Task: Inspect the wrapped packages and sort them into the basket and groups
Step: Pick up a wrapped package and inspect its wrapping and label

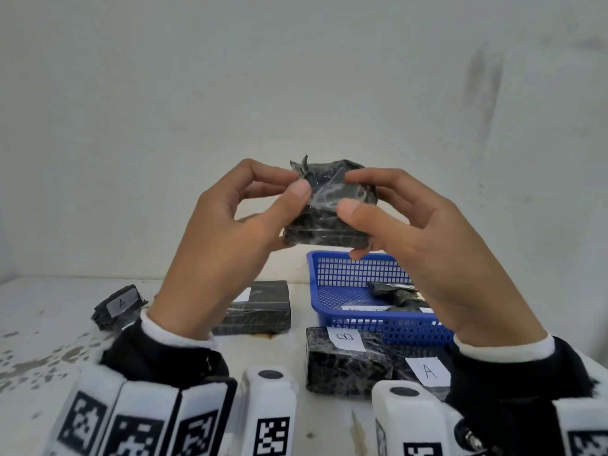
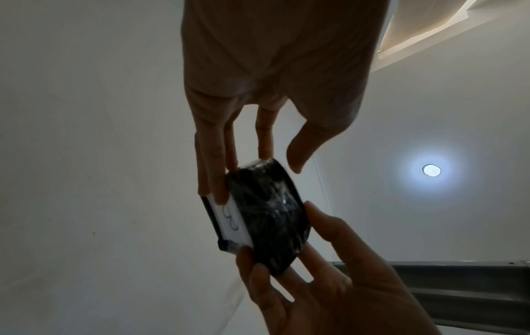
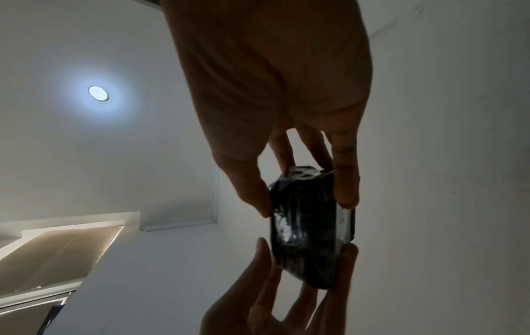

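Both hands are raised at frame centre: the left hand [image 1: 227, 222] and right hand [image 1: 418, 232] each pinch a black wrapped package [image 1: 329, 209] between thumb and fingers. Below it, lower right, a blue basket [image 1: 345, 274] is seen, with labelled packages [image 1: 345, 360] lying on the white table [image 1: 49, 324].

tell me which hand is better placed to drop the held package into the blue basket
Right, probably. Both hands grip the package, but the right hand hangs almost directly above the blue basket, while the left hand sits off to its far side.
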A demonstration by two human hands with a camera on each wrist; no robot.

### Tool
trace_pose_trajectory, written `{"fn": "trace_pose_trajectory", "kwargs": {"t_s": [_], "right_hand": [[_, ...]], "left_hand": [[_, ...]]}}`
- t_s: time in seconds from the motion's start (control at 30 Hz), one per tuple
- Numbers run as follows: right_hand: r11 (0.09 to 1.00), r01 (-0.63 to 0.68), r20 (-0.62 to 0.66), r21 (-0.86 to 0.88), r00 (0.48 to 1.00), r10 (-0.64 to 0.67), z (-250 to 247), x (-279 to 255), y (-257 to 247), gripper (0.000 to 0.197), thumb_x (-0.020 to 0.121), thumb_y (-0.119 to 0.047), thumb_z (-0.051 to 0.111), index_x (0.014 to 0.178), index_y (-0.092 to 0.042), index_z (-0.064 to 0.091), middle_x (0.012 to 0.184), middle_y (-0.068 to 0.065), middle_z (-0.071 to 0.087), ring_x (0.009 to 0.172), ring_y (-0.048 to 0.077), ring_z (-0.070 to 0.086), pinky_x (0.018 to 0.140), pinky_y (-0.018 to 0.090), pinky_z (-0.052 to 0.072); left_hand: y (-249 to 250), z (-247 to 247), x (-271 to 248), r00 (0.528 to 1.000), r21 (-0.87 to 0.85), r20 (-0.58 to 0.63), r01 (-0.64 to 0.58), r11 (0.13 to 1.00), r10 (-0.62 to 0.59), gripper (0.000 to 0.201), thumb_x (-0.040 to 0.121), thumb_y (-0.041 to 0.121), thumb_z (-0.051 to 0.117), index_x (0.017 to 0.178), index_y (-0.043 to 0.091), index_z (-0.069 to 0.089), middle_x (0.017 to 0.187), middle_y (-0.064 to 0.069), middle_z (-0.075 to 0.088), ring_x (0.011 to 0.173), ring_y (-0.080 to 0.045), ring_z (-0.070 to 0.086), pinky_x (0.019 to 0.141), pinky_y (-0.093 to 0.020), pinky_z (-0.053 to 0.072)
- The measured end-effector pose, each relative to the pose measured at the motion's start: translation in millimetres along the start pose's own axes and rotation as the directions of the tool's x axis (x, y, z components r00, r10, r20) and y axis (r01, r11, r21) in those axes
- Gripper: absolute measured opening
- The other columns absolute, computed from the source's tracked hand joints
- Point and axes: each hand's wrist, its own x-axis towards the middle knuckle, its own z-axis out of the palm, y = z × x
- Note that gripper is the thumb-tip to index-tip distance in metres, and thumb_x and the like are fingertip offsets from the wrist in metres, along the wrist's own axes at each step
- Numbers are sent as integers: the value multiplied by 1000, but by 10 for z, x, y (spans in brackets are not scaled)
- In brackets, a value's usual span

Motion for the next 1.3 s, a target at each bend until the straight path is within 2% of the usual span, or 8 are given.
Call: {"fn": "trace_pose_trajectory", "kwargs": {"t_s": [0.17,0.3,0.4,0.5,0.87,1.1,1.2,1.3], "right_hand": [[1000,24,-11,-20,1000,-24,-5,7,23,35,84,-34,76,114,-43,60,121,-11,68,92,31,72,90,47,57],[1000,-15,0,-13,1000,15,7,28,57,77,73,-41,77,136,-56,34,114,0,73,95,20,74,94,38,52],[998,-27,15,-53,999,28,31,33,68,85,73,-41,75,143,-54,29,115,-2,73,97,17,73,99,40,51],[995,-42,55,-95,997,47,48,37,62,85,81,-35,75,149,-49,26,116,-7,71,99,18,72,98,40,53],[986,6,35,-168,999,0,76,19,52,54,85,-35,71,129,-53,47,106,-6,72,90,16,73,90,43,57],[987,19,16,-160,1000,-16,45,20,36,41,83,-38,72,121,-47,60,94,-5,75,81,19,72,83,41,60],[984,4,-22,-179,1000,-8,49,17,33,33,80,-45,73,112,-43,65,83,-8,74,73,25,68,75,39,59],[981,14,-26,-196,999,-19,49,9,21,33,81,-46,72,113,-43,66,77,-11,72,59,8,61,63,26,48]], "left_hand": [[10,-6,4,995,8,59,83,996,-84,32,77,29,80,102,24,61,99,-6,75,87,-21,73,94,-46,54],[24,15,5,993,13,43,105,994,-106,36,81,29,72,111,23,54,94,0,77,86,-16,73,98,-47,49],[16,26,6,991,29,15,129,991,-129,44,82,32,75,119,26,52,98,1,76,88,-15,73,97,-47,50],[12,28,2,992,33,-14,126,991,-126,43,82,21,72,119,27,51,99,0,75,82,-15,73,91,-44,54],[-9,34,-5,994,129,38,101,987,-106,57,81,19,72,129,37,46,106,-1,68,86,-18,73,87,-47,56],[-21,45,-7,993,187,73,74,980,-89,39,79,37,74,117,37,62,102,2,69,85,-14,72,78,-38,60],[-36,33,0,996,197,61,59,979,-72,31,84,28,72,113,34,63,102,-1,69,79,-13,73,74,-36,61],[-34,32,-2,995,222,70,55,974,-73,35,79,41,74,112,37,64,100,5,71,82,-11,73,77,-36,60]]}}
